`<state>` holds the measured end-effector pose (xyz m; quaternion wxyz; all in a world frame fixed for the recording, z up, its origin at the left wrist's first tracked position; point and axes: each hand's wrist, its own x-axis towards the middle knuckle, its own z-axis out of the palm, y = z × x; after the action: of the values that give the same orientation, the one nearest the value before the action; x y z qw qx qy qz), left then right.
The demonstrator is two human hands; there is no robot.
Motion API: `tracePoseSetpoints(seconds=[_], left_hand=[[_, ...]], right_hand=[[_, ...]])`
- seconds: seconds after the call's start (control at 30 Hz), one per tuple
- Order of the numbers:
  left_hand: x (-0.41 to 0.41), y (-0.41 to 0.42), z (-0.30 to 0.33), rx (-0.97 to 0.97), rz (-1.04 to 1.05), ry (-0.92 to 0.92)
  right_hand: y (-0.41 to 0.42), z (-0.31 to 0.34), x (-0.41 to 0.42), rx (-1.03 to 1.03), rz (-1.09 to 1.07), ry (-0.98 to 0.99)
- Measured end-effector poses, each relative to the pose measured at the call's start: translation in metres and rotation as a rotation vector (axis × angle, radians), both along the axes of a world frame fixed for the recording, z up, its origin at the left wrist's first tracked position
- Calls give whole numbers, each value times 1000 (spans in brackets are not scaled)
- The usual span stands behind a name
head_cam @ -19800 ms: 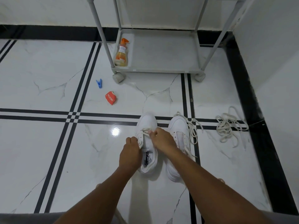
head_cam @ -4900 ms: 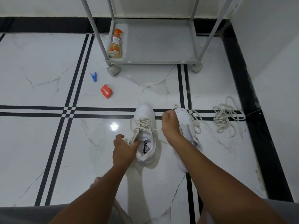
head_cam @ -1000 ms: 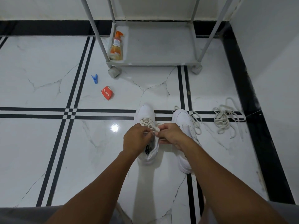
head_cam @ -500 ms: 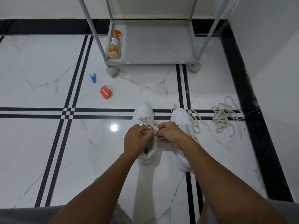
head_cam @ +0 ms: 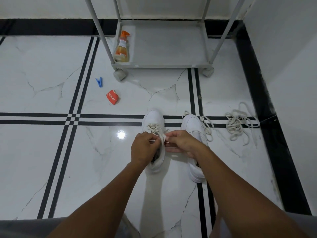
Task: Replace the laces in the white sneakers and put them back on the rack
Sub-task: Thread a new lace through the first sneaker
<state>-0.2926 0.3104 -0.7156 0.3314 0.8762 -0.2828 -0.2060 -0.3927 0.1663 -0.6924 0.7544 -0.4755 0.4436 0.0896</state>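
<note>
Head view: rack (head_cam: 171, 63) shelf holds a spray bottle (head_cam: 122, 48).

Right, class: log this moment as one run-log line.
left hand: pinches lace | right hand: pinches lace | left sneaker: floor, being laced

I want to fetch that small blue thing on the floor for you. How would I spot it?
Start at the grey rack against the far wall and find its front left wheel. Just left of that wheel, on the white tile, lies the blue clothes peg. The red packet lies nearer the person; the peg is smaller, and the only blue thing on the floor.
</note>
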Motion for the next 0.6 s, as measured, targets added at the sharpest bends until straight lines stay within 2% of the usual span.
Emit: tracePoseSetpoints(seconds=[0.13, 0.37, 0.5, 0.6], left_hand=[[-2, 3, -5, -41, -34, -41], [-2, 7, -2, -31, -131, -170], [-2, 6, 1, -1, -92, -176], [-4, 3, 2, -9, -36, -89]], right_hand=[[-1, 2, 1, -42, 43, 12], [9, 2, 5, -386, 117, -1], [9, 2, 7, -520, 201, 12], [9, 2, 9, -608, 257, 14]])
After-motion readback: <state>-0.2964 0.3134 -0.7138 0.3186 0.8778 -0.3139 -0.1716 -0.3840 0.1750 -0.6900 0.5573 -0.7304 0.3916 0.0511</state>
